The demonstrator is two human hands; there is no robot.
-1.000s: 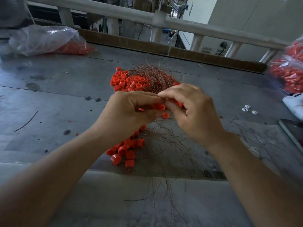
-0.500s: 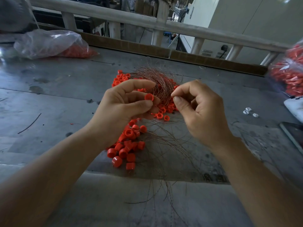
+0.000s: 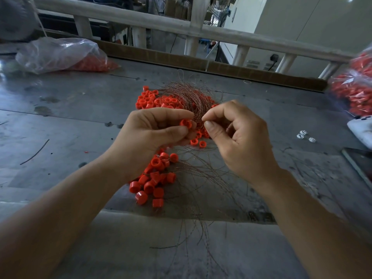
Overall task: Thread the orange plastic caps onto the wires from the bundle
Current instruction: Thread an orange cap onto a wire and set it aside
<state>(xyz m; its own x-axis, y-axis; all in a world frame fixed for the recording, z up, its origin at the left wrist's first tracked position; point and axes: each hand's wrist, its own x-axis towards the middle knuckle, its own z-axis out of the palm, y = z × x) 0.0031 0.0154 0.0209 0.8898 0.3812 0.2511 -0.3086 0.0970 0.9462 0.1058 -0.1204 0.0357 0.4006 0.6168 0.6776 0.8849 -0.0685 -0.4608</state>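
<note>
My left hand (image 3: pixel 153 135) pinches one orange cap (image 3: pixel 185 123) between thumb and fingers above the table. Just to its right, my right hand (image 3: pixel 239 137) pinches a thin wire end between thumb and forefinger, its tip a short gap from the cap. Behind both hands lies the bundle of fine brown wires (image 3: pixel 187 95), tangled over a heap of loose orange caps (image 3: pixel 153 99). More wires fan toward me, and a second cluster of orange caps (image 3: pixel 155 182) lies under my left wrist.
A clear bag of orange caps (image 3: pixel 60 55) sits at the back left, another bag of orange parts (image 3: pixel 356 89) at the right edge. A white device (image 3: pixel 362 129), small white bits (image 3: pixel 304 134) and a dark flat object (image 3: pixel 360 164) lie at right. A railing (image 3: pixel 181 25) borders the grey metal table (image 3: pixel 70 109).
My hands came apart from a close huddle, then drew near again; the left now holds a single cap up and the right brings a wire end toward it.
</note>
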